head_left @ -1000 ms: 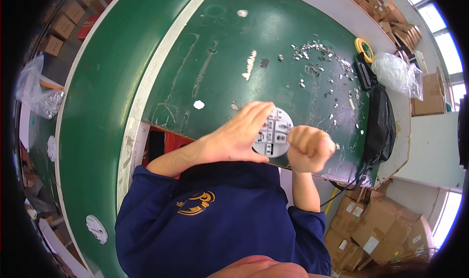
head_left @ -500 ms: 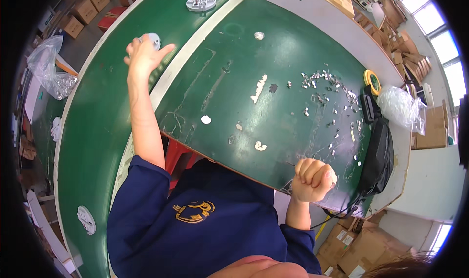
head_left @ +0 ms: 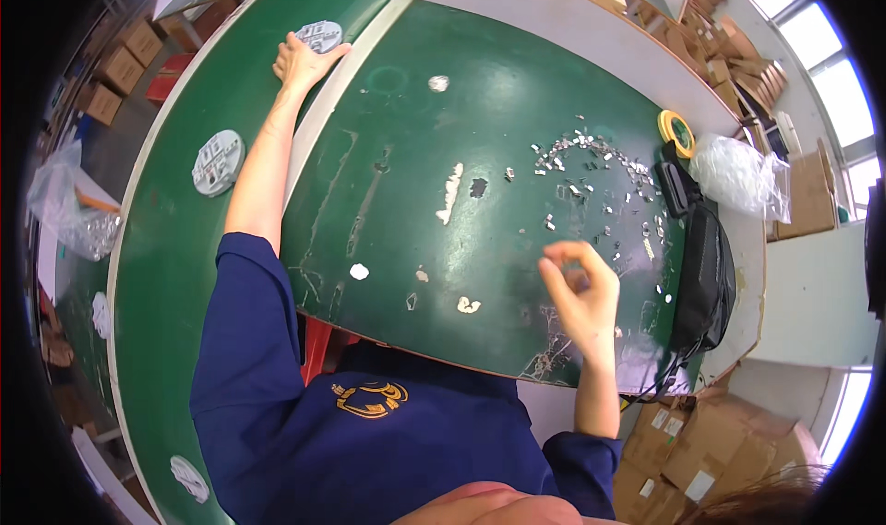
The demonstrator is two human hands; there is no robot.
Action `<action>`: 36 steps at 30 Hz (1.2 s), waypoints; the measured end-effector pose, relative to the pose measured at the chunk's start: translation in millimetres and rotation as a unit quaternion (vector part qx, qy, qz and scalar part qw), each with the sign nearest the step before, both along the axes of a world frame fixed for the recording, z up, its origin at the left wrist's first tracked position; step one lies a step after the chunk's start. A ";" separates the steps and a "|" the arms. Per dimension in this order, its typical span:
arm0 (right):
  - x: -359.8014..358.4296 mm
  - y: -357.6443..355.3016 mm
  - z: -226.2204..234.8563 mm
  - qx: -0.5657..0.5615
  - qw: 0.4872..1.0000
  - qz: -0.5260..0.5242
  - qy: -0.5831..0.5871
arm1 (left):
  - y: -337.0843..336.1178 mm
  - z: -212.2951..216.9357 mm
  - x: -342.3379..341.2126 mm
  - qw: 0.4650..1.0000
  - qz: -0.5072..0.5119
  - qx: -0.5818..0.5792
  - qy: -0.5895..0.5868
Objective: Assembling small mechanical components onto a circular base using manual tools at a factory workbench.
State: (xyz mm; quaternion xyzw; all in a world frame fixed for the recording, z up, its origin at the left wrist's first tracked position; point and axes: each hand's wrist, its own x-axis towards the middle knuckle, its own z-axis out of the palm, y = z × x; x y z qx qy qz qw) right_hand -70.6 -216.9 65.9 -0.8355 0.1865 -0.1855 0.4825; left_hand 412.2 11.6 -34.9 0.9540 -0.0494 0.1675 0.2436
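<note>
At the far left, my left hand (head_left: 307, 62) reaches over the green belt-like strip (head_left: 166, 257). Its thumb and fingers are set around the near edge of a round grey part (head_left: 320, 36) with raised shapes on top. A similar round grey part (head_left: 219, 162) lies nearer on the strip, left of my forearm. Over the right side of the green table (head_left: 498, 220), my right hand (head_left: 589, 294) is raised with thumb and fingertips brought together. Anything between those fingertips is too small to make out. Several small metallic pieces (head_left: 591, 147) are scattered beyond it.
Another round part (head_left: 189, 479) lies at the lower left. A yellow tape roll (head_left: 676, 134), a black bag (head_left: 706, 276) and a clear plastic bag (head_left: 738, 174) line the right edge. A pale raised rail (head_left: 346, 82) divides strip from table. Cardboard boxes (head_left: 720, 451) stand lower right.
My left hand has left one round part and moved farther out to another. Round parts have shifted nearer along the strip. My right hand has risen from a fist into a pinch.
</note>
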 end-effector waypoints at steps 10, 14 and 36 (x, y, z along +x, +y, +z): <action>102.1 -32.6 -59.0 -0.251 0.966 0.023 0.054 | -15.7 16.5 -15.8 0.991 -0.018 -0.113 -0.063; 99.0 -30.7 -61.4 -0.275 0.960 0.021 0.041 | -28.1 52.7 -67.9 0.972 -0.141 -0.171 -0.076; -46.4 5.1 -9.6 0.198 0.979 -0.039 0.027 | -61.5 60.7 -356.7 0.629 -0.767 -0.001 0.125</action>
